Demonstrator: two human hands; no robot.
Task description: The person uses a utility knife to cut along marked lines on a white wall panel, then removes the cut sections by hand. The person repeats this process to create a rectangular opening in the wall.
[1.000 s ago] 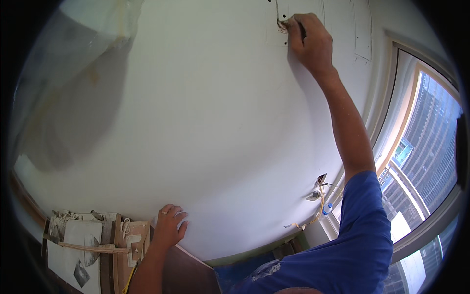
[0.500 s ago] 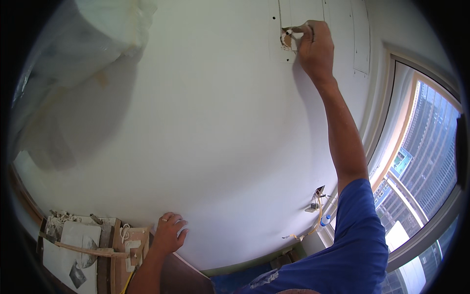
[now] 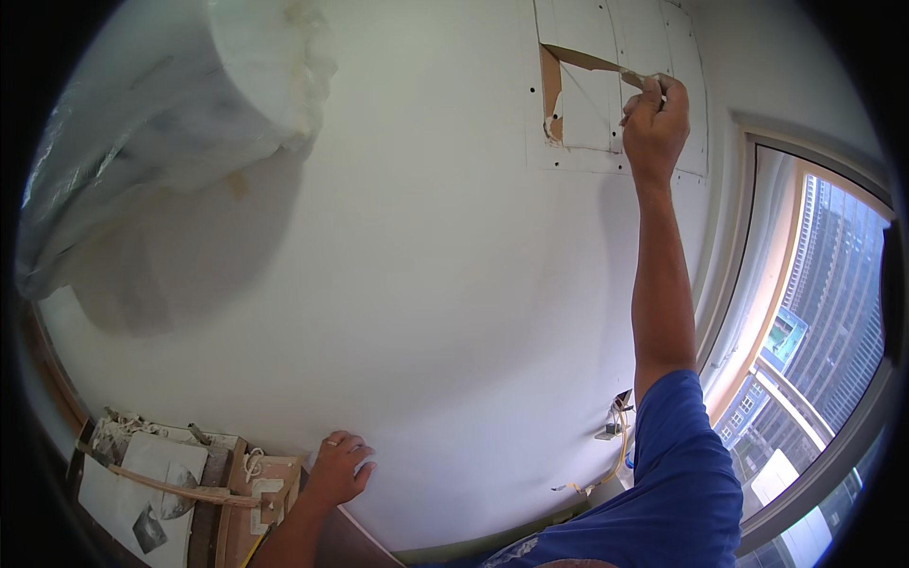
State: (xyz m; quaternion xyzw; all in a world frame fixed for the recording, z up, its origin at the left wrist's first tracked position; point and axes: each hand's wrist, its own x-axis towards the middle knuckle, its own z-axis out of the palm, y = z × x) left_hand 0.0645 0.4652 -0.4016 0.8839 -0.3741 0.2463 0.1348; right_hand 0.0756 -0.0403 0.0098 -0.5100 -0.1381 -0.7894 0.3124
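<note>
High on the white wall [image 3: 417,237], my right hand [image 3: 660,123] pinches the end of a peeled strip of wall covering [image 3: 579,57], brown on its underside. The strip hangs off the wall from a cut-out patch [image 3: 589,109] marked with cut lines and dark screw dots. A brown paper layer [image 3: 552,90] shows at the left side of this patch. Low down, my left hand [image 3: 343,469] rests beside the wall, fingers spread and loosely curved, a ring on one of them. Nothing is in it.
Plastic sheeting [image 3: 170,123] hangs at the upper left. A white board [image 3: 142,488] and a flat wooden strip [image 3: 170,483] lie on a cluttered surface lower left. Loose wires [image 3: 620,445] come out of a wall box lower right, near a window [image 3: 805,312].
My right hand has moved right, drawing the strip out and baring more of the patch. The view has tilted upward a little. The left hand stays at the same spot by the wall.
</note>
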